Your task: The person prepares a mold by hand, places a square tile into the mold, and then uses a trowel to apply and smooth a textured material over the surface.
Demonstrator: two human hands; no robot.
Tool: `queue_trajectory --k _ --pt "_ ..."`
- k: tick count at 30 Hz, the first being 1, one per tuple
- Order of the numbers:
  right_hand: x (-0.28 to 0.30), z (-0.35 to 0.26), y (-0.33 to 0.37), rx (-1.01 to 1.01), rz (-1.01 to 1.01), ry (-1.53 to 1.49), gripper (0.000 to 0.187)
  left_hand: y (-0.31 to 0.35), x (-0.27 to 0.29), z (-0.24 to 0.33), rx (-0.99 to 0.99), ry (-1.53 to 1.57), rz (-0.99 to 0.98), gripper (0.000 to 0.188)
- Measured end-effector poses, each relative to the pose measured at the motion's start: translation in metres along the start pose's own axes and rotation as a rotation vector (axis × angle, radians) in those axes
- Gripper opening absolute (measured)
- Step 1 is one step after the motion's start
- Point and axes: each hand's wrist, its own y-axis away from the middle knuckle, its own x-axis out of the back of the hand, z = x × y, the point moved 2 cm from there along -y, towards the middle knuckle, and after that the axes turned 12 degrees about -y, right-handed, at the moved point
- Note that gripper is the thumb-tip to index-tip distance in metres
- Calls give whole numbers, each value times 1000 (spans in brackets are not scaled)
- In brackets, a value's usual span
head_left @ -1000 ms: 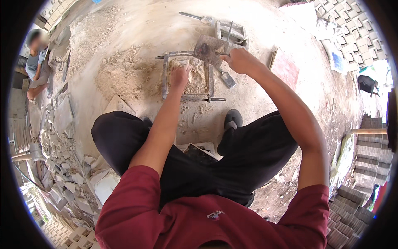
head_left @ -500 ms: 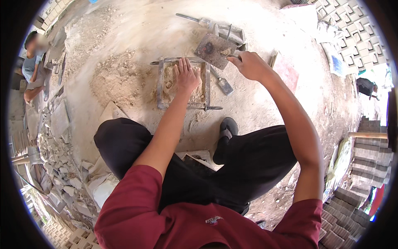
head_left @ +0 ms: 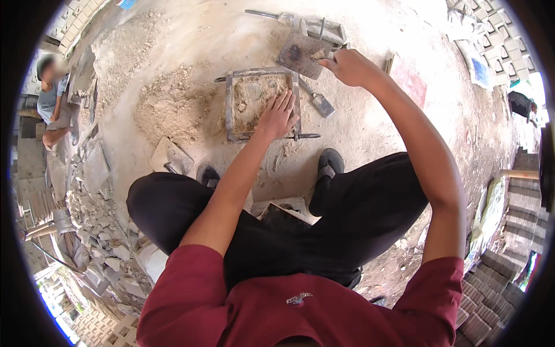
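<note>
My left hand [head_left: 278,118] lies flat, fingers together and stretched out, on pale sandy material in the near right part of a square mould frame [head_left: 229,107]. The frame sits on the dusty ground and has rod handles at two corners. Beyond it, to the right, my right hand [head_left: 354,68] grips a square metal float [head_left: 299,53] with a dark stain, its handle mostly covered by my fingers. A flat-bladed trowel [head_left: 322,105] rests on the ground just right of the frame. Another trowel [head_left: 284,18] and a smaller metal frame [head_left: 329,33] lie farther off.
A heap of loose sandy material [head_left: 173,101] adjoins the mould's left side. Broken rubble [head_left: 107,225] spreads along the left, where another person [head_left: 53,98] sits. Stacked tiles [head_left: 523,208] stand at the right. A reddish board [head_left: 409,81] leans beyond my right forearm.
My left hand has slid right and nearer over the material in the mould. My right hand still holds the float beside the smaller frame. The whole view has shifted slightly.
</note>
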Motion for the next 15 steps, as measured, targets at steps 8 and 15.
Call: queue_trajectory --k 8,15 --pt "-9 -11 -7 30 -45 -3 63 68 -6 -34 337 46 122 65" --pt "-16 -19 -2 -23 -131 51 61 65 -5 -82 574 138 123 37"
